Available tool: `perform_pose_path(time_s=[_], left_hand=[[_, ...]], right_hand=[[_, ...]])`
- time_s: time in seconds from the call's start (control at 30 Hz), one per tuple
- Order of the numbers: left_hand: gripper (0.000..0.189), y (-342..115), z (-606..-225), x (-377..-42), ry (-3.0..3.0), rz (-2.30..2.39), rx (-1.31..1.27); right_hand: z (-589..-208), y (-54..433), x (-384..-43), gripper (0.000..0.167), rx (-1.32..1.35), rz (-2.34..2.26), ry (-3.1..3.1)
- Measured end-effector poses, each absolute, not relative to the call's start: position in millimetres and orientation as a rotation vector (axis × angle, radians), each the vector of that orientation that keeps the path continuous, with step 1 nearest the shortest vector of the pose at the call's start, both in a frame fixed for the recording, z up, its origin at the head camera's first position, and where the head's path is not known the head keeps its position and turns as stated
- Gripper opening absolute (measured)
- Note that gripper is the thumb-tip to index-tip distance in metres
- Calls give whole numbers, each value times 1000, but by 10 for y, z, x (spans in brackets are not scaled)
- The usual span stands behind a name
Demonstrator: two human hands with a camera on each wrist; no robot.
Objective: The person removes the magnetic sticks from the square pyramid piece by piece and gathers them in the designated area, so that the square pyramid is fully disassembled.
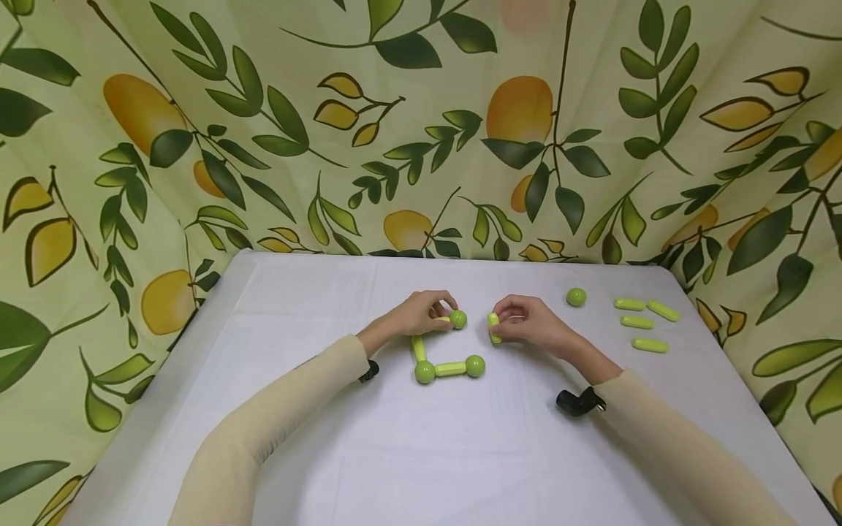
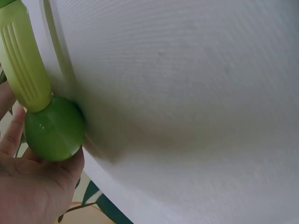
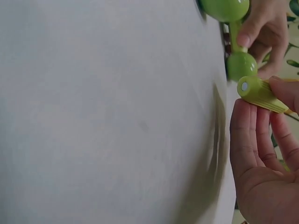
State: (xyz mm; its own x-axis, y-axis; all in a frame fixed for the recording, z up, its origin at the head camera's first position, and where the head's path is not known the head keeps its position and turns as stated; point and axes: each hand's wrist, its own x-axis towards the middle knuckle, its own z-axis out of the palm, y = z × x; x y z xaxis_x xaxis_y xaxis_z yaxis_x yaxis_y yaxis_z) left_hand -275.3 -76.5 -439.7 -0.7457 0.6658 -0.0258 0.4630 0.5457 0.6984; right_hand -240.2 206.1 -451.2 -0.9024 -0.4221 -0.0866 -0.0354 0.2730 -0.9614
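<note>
My left hand [image 1: 416, 314] pinches a short yellow-green rod [image 3: 235, 37], thumb on its side. A green ball [image 1: 458, 319] sits at that rod's end. It belongs to a partly built open shape: another rod [image 1: 419, 348] leads to a corner ball [image 1: 425, 372], then a front rod [image 1: 450, 370] and an end ball [image 1: 475, 366]. In the left wrist view, a ball [image 2: 53, 128] joined to a ribbed rod lies against the fingers. My right hand [image 1: 538, 323] holds a loose rod [image 1: 495, 329] between thumb and fingertips, a silvery disc showing in its end.
A single green ball [image 1: 576, 296] rests at the back right of the white-covered table [image 1: 368, 453]. Several loose rods [image 1: 650, 345] lie right of it. Black wrist straps or mounts [image 1: 579, 402] hang under both forearms. A leaf-patterned curtain [image 1: 408, 175] stands behind the table.
</note>
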Motion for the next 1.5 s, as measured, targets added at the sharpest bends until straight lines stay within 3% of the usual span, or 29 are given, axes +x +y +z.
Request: perform_pose_path(time_s=[0.33, 0.63, 1.0, 1.5], left_hand=[[27, -901, -4372, -2719, 2450, 1008, 911], [21, -951, -4404, -2718, 2451, 1025, 914], [20, -955, -4386, -2708, 2452, 1020, 917], [19, -969, -4376, -2707, 2452, 1010, 907]], right_hand=[[-4497, 2652, -2191, 33, -417, -1680, 2293], [-4464, 3462, -1928, 27, -492, -1612, 2524], [-4400, 4396, -1684, 28, -122, -1458, 2892], [-4599, 4741, -1803, 24, -73, -1283, 3007]])
